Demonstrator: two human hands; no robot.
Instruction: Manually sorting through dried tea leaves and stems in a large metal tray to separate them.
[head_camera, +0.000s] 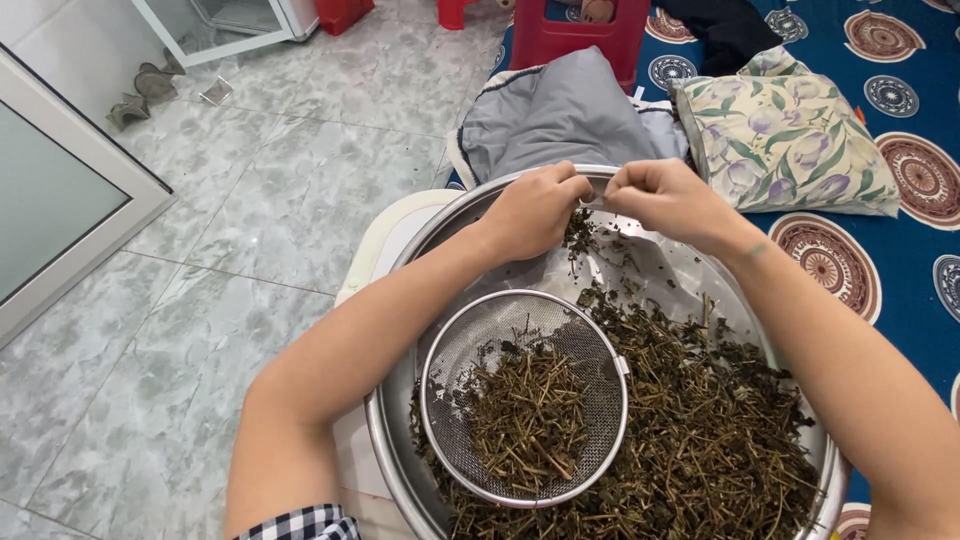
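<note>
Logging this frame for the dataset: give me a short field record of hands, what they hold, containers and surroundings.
left hand: closed, pinching a dried herb sprig
right hand: closed on the same sprig, over the basin's far edge
basin: large, metal, holds loose dried stems and leaves
sieve: round mesh, inside the basin, holds bare stems
behind: grey cushion, floral pillow
floor: grey marbled tiles

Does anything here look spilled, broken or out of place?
Nothing stands out. The dried herbs stay inside the big metal basin, the sieve of stems sits within it, and both hands work a sprig over the basin's far rim.
</note>
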